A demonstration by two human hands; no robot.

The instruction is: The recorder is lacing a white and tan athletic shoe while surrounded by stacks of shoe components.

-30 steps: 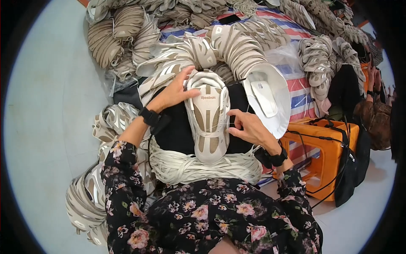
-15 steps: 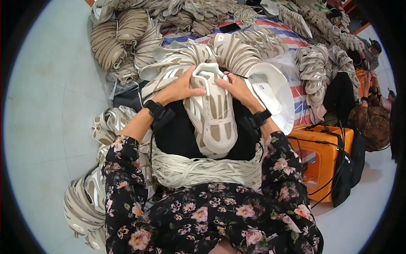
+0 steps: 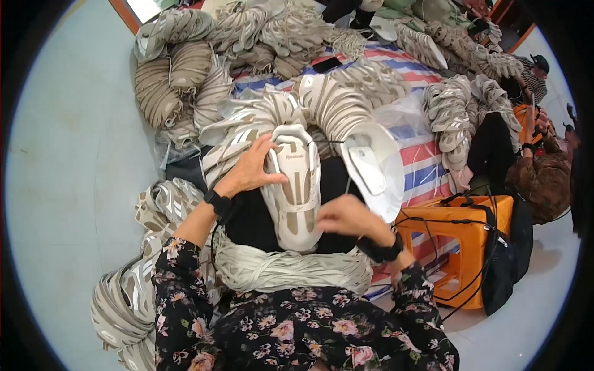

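Note:
A beige and white shoe upper lies lengthwise over the black cloth in front of me, toe toward me. My left hand grips its left side, the thumb over the edge and the fingers by the collar. My right hand hovers right of the toe, fingers curled together and smeared by motion. A thin grey sliver rises above that hand; what it holds cannot be made out. A thin dark line runs from the collar toward a white bowl-shaped piece with a pale insole-like shape inside.
A bundle of pale laces lies across my lap. Rows of nested shoe uppers sit ahead on a striped sheet, with more stacks at my left. An orange plastic stool with dark cables stands right. Another person is beyond it.
My right hand has left the collar and come down beside the toe, its fingers now curled. The left hand stays on the shoe upper. The whole view has shifted slightly.

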